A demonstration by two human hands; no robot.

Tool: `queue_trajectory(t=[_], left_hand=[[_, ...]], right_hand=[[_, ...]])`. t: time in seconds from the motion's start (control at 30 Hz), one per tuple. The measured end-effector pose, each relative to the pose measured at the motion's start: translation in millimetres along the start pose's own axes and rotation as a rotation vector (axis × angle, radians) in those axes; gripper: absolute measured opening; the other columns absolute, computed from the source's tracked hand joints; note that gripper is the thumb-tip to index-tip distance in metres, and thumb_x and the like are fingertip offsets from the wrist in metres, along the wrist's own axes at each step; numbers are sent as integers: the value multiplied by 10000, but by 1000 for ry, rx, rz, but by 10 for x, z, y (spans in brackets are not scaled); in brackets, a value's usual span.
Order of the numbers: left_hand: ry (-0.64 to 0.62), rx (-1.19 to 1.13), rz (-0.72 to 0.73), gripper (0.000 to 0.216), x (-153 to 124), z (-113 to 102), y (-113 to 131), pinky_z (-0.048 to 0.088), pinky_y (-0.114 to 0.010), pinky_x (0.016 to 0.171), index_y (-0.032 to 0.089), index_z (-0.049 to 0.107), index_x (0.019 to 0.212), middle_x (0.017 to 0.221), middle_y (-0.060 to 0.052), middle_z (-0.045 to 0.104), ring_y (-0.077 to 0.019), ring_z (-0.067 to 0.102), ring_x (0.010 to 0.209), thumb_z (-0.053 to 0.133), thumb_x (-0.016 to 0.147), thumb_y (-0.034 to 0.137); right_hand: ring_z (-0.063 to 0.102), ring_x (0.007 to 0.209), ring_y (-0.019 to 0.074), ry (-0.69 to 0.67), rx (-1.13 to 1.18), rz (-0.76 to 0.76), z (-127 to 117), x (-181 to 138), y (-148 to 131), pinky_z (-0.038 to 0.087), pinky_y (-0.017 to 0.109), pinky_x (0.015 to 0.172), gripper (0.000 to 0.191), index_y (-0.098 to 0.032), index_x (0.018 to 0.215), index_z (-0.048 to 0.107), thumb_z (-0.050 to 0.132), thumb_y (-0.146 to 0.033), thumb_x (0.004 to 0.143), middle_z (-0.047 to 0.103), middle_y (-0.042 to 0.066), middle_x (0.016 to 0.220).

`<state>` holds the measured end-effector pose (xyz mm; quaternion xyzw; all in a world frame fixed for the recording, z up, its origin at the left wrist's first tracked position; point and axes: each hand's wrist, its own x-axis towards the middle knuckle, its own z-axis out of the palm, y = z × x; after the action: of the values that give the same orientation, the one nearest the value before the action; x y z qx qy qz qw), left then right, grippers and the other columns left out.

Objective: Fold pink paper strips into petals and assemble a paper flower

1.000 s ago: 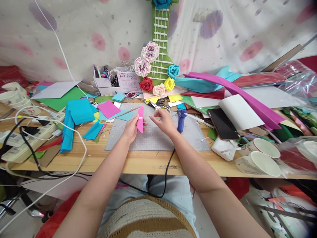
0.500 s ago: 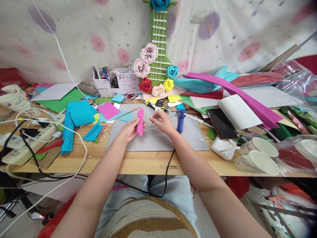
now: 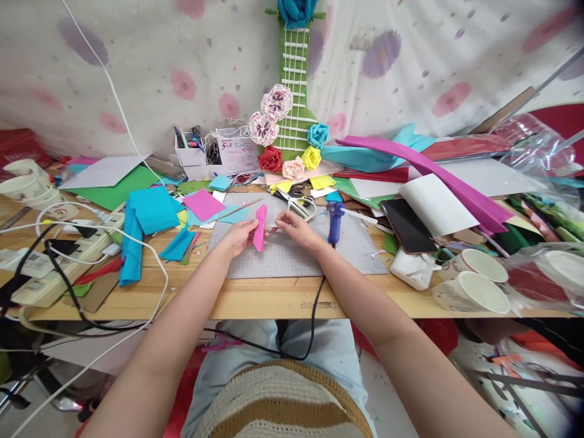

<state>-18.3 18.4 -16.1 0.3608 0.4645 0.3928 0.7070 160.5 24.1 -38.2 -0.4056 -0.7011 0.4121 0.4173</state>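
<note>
My left hand (image 3: 241,237) pinches a folded piece of pink paper (image 3: 261,228), which stands nearly upright over the grey cutting mat (image 3: 296,261). Just right of it, my right hand (image 3: 296,230) has its thumb and fingertips pressed together. A thin pale bit shows between those fingertips and the paper, too small to make out. Behind my right hand lie scissors (image 3: 298,205) with pale handles. A blue glue gun (image 3: 335,224) rests on the mat to the right, its black cord running off the table edge.
Blue paper (image 3: 152,210) and a pink square (image 3: 203,205) lie to the left, near a power strip (image 3: 68,261) with cables. Behind the mat stands a green guitar-shaped piece (image 3: 294,91) with paper flowers. A phone (image 3: 407,226) and paper cups (image 3: 472,292) are on the right.
My right hand has come slightly closer to the pink paper, its fingertips now almost at it. The left hand keeps its hold on the paper. The camera view has shifted slightly.
</note>
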Motion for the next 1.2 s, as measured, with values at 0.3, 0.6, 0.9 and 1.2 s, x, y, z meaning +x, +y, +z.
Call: queue_trajectory(t=[0.3,0.6,0.9,1.2], left_hand=[[154,100,144,191,-32,92,-79,544,-262,488,115,581,757,665,-21,631,-131,620,579,687,687,258],[301,239,348,177,4,30,-192,510,-249,504,133,546,729,644,-6,598,-124,587,582,631,681,280],[455,497,649,175,25,-115,-236,463,-191,558,173,568,804,744,6,593,-95,539,627,595,689,303],[418,567,623,201,-9,-172,-183,481,-213,511,182,560,841,729,2,591,-111,566,595,559,729,349]], right_hand=[[524,820,146,10,-417,-38,-28,52,-76,386,282,779,240,-170,776,559,456,-376,843,616,33,833],[495,1064,269,234,-1205,443,-72,293,-228,386,336,840,272,-75,1106,493,385,-141,865,524,217,1142],[569,1044,260,100,-1245,544,-156,418,-277,426,307,822,346,1,1153,486,384,-92,836,590,246,1083],[601,975,282,-56,-1170,619,-273,244,-417,451,302,742,331,-107,1016,610,551,-285,743,643,180,1032]])
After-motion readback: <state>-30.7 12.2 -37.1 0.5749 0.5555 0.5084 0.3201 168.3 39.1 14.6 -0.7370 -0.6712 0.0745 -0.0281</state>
